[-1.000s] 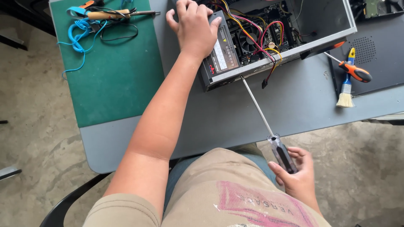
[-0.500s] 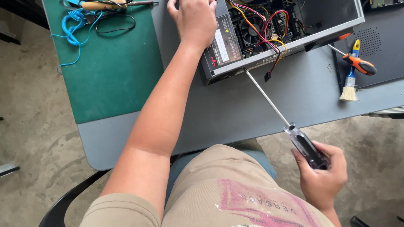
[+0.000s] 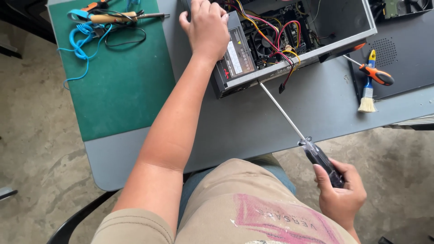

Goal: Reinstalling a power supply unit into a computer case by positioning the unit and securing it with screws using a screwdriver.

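A green mat (image 3: 122, 90) is being carried by the left part of the grey worktop (image 3: 253, 126); on its far edge a coiled blue cable (image 3: 79, 49), a thin black cable loop (image 3: 124, 38) and a wooden-handled soldering iron (image 3: 115, 18) are lying together. Just right of the mat, the left hand (image 3: 205, 27) is being pressed palm-down on the top near corner of the open computer case (image 3: 294, 40), fingers together and curled over the metal; nothing is being clamped by them. Inside the case a black fan (image 3: 264, 43) and bundled red, yellow and black wires (image 3: 285, 49) are being exposed. A long screwdriver (image 3: 294, 124) is being held slantwise across the worktop edge, its tip being set against the lower front rim of the case, its shaft being run down to a dark translucent handle. That handle is being gripped by the right hand (image 3: 341, 194), fingers closed tightly round it, off the worktop's near edge above the lap. Further right, an orange-handled screwdriver (image 3: 373, 72) and a small brush (image 3: 368, 90) are lying on a dark panel (image 3: 407, 63), well apart from both hands.
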